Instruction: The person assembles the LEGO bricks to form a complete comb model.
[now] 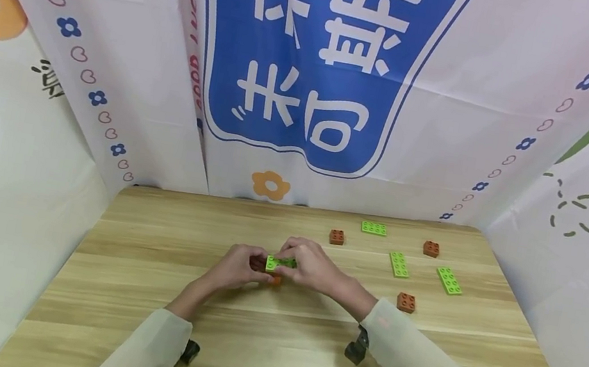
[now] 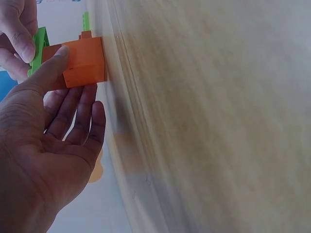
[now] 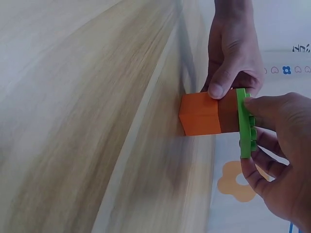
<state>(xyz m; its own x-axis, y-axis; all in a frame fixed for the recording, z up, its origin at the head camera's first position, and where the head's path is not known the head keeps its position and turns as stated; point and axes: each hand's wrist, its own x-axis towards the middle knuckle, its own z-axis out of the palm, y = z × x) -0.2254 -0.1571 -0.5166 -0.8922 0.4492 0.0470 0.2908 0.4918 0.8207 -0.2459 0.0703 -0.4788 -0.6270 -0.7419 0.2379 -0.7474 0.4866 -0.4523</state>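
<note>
A stack of toy building blocks stands on the table in front of me: an orange block (image 3: 200,115) at the bottom, a reddish-brown brick (image 3: 228,115) on it. A light green studded plate (image 3: 244,133) lies against the brown brick's top and juts out past one side. My left hand (image 1: 236,267) holds the stack, its thumb along the seam of orange and brown, the fingers on the far side. From above, my right hand (image 1: 312,268) pinches the green plate between thumb and fingers. In the head view the hands hide most of the stack.
To the right lie loose brown bricks, one (image 1: 406,303) nearest me, one (image 1: 337,237) farther left and one (image 1: 431,249) behind. Green plates lie among them: one (image 1: 399,265), one (image 1: 449,281) and one (image 1: 374,228) near the back edge. A printed cloth (image 1: 294,183) hangs behind the wooden table (image 1: 266,354).
</note>
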